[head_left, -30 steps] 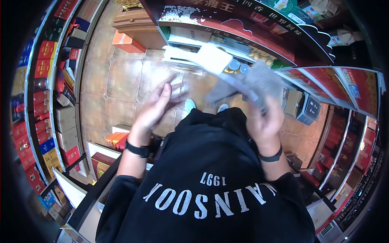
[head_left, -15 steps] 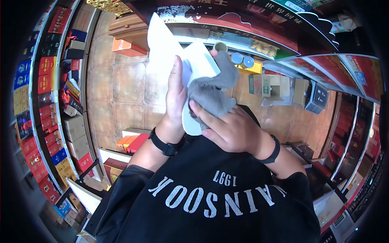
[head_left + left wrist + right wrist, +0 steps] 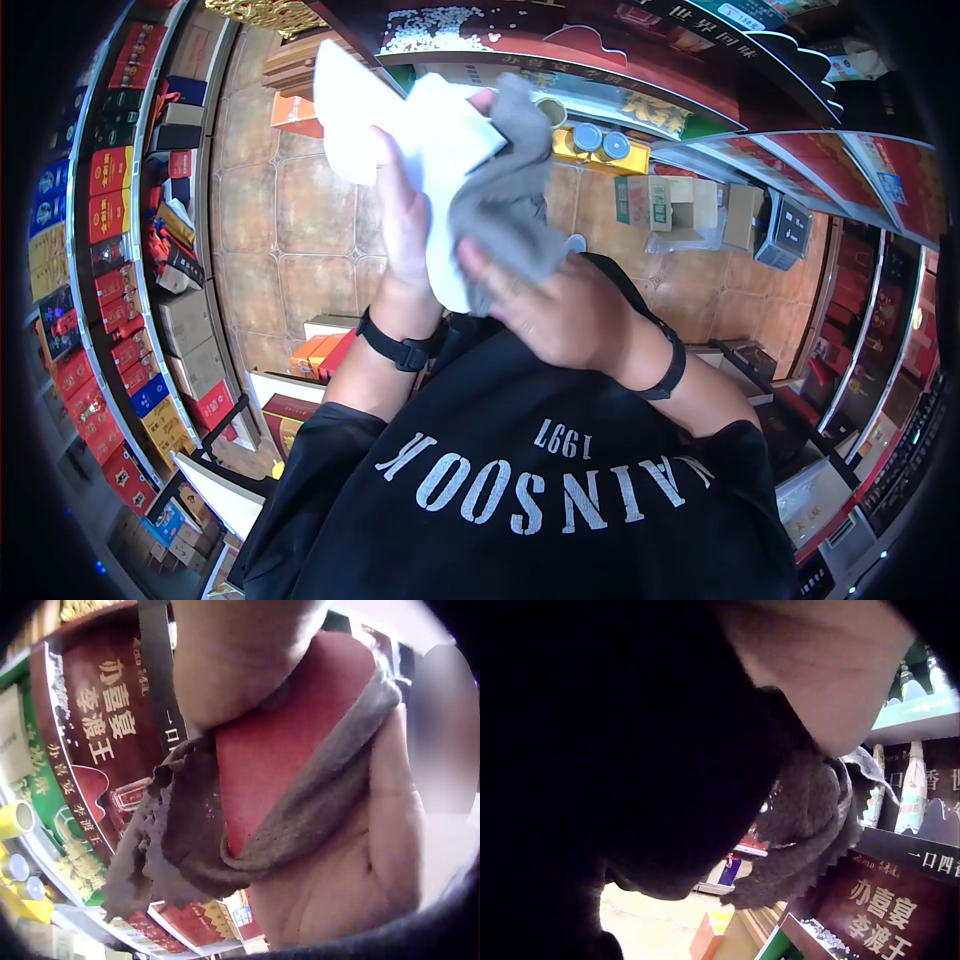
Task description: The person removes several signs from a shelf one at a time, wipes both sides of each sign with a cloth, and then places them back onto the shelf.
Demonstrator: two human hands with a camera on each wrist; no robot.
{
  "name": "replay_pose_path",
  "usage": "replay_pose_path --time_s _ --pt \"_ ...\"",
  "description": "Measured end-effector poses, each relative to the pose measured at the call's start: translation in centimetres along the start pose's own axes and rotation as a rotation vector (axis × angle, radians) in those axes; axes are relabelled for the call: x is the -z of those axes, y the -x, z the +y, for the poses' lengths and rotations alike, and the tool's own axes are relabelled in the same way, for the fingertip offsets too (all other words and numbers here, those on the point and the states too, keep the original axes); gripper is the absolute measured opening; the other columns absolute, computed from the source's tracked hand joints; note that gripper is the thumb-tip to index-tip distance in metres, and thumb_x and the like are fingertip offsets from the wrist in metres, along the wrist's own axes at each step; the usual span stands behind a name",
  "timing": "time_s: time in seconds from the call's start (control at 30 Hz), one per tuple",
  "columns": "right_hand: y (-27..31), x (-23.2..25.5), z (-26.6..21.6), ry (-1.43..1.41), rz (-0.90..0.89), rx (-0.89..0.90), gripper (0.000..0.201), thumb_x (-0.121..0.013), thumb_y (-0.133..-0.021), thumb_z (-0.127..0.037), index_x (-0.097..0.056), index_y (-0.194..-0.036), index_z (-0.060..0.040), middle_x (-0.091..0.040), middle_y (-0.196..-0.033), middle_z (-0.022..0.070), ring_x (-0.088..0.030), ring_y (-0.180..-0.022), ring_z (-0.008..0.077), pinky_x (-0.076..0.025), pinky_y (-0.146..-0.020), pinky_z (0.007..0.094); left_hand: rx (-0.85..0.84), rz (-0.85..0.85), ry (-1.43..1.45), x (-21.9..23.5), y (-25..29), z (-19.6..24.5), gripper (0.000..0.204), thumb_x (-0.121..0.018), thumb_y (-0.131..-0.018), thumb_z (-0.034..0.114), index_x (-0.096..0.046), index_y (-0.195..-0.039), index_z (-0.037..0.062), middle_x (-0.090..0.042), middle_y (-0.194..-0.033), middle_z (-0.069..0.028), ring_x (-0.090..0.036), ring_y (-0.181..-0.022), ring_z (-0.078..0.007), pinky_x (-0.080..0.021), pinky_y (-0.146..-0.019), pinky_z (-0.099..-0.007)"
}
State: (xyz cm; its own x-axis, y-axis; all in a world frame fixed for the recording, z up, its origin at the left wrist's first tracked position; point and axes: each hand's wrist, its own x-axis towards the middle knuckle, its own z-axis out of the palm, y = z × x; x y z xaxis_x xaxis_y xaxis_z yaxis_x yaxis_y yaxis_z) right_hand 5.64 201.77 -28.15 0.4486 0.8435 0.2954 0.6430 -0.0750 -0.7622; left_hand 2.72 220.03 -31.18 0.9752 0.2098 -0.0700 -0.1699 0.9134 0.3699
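A bright white object point(image 3: 365, 115) with wing-like parts stands up between the hands in the head view. My left hand point(image 3: 405, 225) grips it, thumb along the near side and fingertips showing beyond its far edge. My right hand point(image 3: 570, 315) holds a grey ribbed cloth point(image 3: 515, 225) against its right side, with the cloth's upper part bunched near the left fingertips. The left wrist view shows a flat red surface point(image 3: 274, 750) with the cloth point(image 3: 322, 780) folded along it. In the right wrist view the cloth point(image 3: 810, 825) hangs below part of a hand point(image 3: 825, 667); much is dark.
Shelves of boxes point(image 3: 110, 215) line the left side, and more shelves point(image 3: 850, 320) the right. Ahead is a dark red display point(image 3: 600, 85), with blue-lidded cans point(image 3: 587, 138) by it. An open carton point(image 3: 690, 215) lies on the tiled floor point(image 3: 315, 215).
The empty left hand has come in and taken hold of the white object, which was with the right hand. Since half a second ago, the object and both hands have shifted slightly left and up in view.
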Motion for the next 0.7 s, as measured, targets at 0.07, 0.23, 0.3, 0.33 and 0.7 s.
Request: replay_pose_path --time_s 0.07,0.23,0.3,0.33,0.7 --pt "0.6 1.3 0.3 0.046 -0.088 -0.348 0.040 -0.060 -0.103 -0.014 -0.061 -0.142 -0.0068 -0.069 -0.129 0.0165 -0.066 -0.118 0.0375 -0.050 -0.105 0.0424 -0.098 0.185 -0.027 -0.1 -0.2 1.1 0.086 -0.029 -0.109 0.066 -0.031 -0.159 -0.0042 -0.048 -0.157 -0.0185 -0.054 -0.138 -0.0334 -0.047 -0.116 -0.0485" --pt "-0.1 3.7 1.3 -0.842 0.669 -0.517 0.043 -0.042 -0.116 -0.028 -0.056 -0.141 0.0046 -0.066 -0.127 0.0092 -0.062 -0.116 0.0157 -0.048 -0.103 0.0317 -0.119 0.243 -0.572 0.3 0.3 3.1 0.075 -0.038 -0.109 0.062 -0.039 -0.155 0.0032 -0.056 -0.148 -0.0178 -0.058 -0.135 -0.0329 -0.054 -0.108 -0.0503" --pt "1.1 3.2 1.2 -0.429 0.452 -0.414 0.048 -0.042 -0.115 -0.022 -0.045 -0.154 0.0055 -0.064 -0.135 0.0115 -0.059 -0.125 0.0171 -0.043 -0.110 0.0306 -0.025 0.276 -0.512 -0.1 0.4 1.9 0.073 -0.035 -0.110 0.061 -0.043 -0.153 0.0029 -0.059 -0.144 -0.0183 -0.060 -0.132 -0.0313 -0.054 -0.107 -0.0479" --pt "0.5 2.9 0.4 -0.261 0.304 -0.314 0.048 -0.044 -0.113 -0.020 -0.044 -0.154 0.0065 -0.060 -0.139 0.0170 -0.057 -0.129 0.0253 -0.042 -0.111 0.0347 -0.013 0.274 -0.444 -0.7 0.7 1.0 0.073 -0.034 -0.110 0.062 -0.045 -0.152 0.0029 -0.059 -0.144 -0.0186 -0.060 -0.133 -0.0308 -0.053 -0.109 -0.0470" --pt "-5.0 -0.5 -2.2 -0.463 0.123 -0.331 0.029 -0.049 -0.109 -0.014 -0.056 -0.128 0.0063 -0.063 -0.126 0.0298 -0.062 -0.118 0.0464 -0.048 -0.103 0.0465 0.163 0.014 -1.026 0.8 4.2 -1.2 0.088 -0.020 -0.105 0.074 -0.049 -0.148 0.0022 -0.064 -0.131 -0.0163 -0.062 -0.122 -0.0258 -0.046 -0.111 -0.0387"
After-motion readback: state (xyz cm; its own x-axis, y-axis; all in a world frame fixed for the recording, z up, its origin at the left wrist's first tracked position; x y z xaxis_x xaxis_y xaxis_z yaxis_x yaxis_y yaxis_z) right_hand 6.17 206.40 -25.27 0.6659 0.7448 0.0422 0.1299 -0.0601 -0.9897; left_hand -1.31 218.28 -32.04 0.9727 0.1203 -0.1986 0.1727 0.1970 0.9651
